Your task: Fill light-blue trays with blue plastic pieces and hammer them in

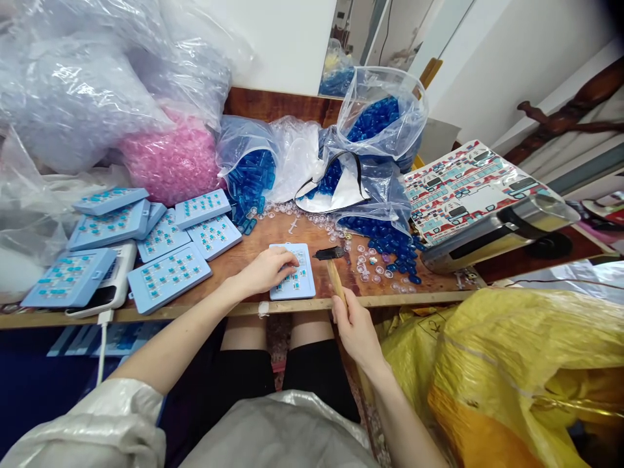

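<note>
A light blue plastic panel (305, 276) with rows of small clear and teal pieces lies flat at the table's front edge. Over its left part rests my left hand (273, 268), fingers bent together and touching the panel; whatever they pinch is too small to make out. My right hand (355, 324) is wrapped round the wooden handle of a hammer (329, 253). The hammer's dark head is raised just right of the panel, apart from it. Clear round plastic pieces (363, 268) lie scattered to the right of the hammer.
Several similar blue panels (168, 276) are stacked at left, some on a white device (121, 276) with a cable. Behind are bags of blue pieces (253, 172) and a pink-filled bag (170, 156). Sticker sheets (468, 188) lie at right, above a yellow sack (487, 364).
</note>
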The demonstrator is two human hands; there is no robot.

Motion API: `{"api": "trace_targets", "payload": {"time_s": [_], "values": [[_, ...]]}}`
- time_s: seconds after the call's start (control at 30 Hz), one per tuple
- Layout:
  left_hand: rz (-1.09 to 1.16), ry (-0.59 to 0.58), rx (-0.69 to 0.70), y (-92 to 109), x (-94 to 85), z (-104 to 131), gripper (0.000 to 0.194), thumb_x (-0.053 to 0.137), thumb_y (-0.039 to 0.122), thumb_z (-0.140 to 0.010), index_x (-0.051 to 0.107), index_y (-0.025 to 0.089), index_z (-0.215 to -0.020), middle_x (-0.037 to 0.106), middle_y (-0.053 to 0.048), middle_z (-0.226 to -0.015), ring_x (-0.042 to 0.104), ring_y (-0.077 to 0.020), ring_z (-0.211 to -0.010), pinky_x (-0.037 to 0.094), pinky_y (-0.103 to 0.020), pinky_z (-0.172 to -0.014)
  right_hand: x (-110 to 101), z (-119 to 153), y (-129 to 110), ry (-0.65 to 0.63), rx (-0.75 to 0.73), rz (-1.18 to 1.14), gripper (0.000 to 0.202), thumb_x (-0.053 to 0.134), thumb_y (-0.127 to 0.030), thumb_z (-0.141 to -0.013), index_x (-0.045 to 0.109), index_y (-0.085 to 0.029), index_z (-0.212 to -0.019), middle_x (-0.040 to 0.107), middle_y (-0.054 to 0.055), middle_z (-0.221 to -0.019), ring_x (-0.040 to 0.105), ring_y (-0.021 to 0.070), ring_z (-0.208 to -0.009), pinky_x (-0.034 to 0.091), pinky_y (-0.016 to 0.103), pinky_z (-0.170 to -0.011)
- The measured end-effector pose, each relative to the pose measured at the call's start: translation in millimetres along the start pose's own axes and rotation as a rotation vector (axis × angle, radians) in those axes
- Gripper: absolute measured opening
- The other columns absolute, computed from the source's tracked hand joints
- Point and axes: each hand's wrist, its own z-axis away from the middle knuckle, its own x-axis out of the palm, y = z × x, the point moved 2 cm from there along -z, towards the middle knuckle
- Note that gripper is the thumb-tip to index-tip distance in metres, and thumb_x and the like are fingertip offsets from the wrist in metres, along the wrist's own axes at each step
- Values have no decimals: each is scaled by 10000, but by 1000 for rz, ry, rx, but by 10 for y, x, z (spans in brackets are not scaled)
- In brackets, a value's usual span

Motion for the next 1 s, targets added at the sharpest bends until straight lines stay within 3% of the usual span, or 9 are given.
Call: {"api": "trace_targets", "payload": {"time_s": [0.17, 0.27, 0.43, 0.6, 0.73, 0.9, 1.0], "values": [[-17, 74, 19, -29, 69, 23, 181, 486, 199, -833, 553, 169, -998, 577, -71, -968, 552, -185, -913, 442, -323, -824, 21, 22, -133, -58, -83, 83, 330, 295, -307, -907, 522, -164, -1099, 666, 67, -842, 623, 186, -738, 450, 261, -644], [51, 88, -40, -13, 58, 28, 222, 514, 168, -801, 481, 170, -1020, 601, -57, -940, 574, -183, -893, 458, -323, -800, 40, 10, -228, -48, -146, 169, 342, 299, -282, -910, 494, -184, -1173, 675, 76, -942, 640, 194, -840, 461, 267, -692], [194, 84, -141, 6, -4, 27, 375, 551, 140, -741, 386, 181, -1076, 625, -36, -900, 610, -175, -846, 482, -304, -757, 45, -40, -312, -135, -92, 355, 322, 300, -284, -912, 518, -183, -1127, 687, 64, -791, 659, 224, -737, 454, 278, -614], [273, 58, -146, -18, -17, 28, 436, 567, 133, -723, 366, 186, -1106, 638, -22, -875, 619, -154, -794, 488, -297, -760, -12, -10, -335, -27, -117, 244, 335, 271, -289, -922, 473, -174, -1163, 687, 76, -894, 656, 208, -799, 451, 270, -667], [323, 87, -172, -40, -17, 26, 483, 619, 166, -707, 371, 198, -1121, 634, -1, -839, 622, -149, -789, 490, -279, -743, 34, 3, -324, -128, -111, 331, 319, 288, -290, -919, 495, -197, -1142, 690, 56, -825, 660, 218, -754, 443, 269, -621], [348, 68, -190, -24, -9, 3, 502, 653, 172, -692, 383, 196, -1114, 644, 5, -824, 626, -146, -762, 488, -267, -721, 43, -11, -327, -55, -106, 315, 331, 267, -274, -924, 453, -196, -1187, 682, 65, -915, 657, 216, -796, 443, 271, -640], [329, 78, -206, -36, 5, 7, 497, 652, 171, -695, 391, 198, -1117, 639, 20, -786, 622, -142, -743, 484, -260, -703, 60, -3, -301, -155, -74, 371, 317, 273, -292, -923, 499, -191, -1121, 680, 56, -793, 657, 229, -717, 431, 273, -584]]}}
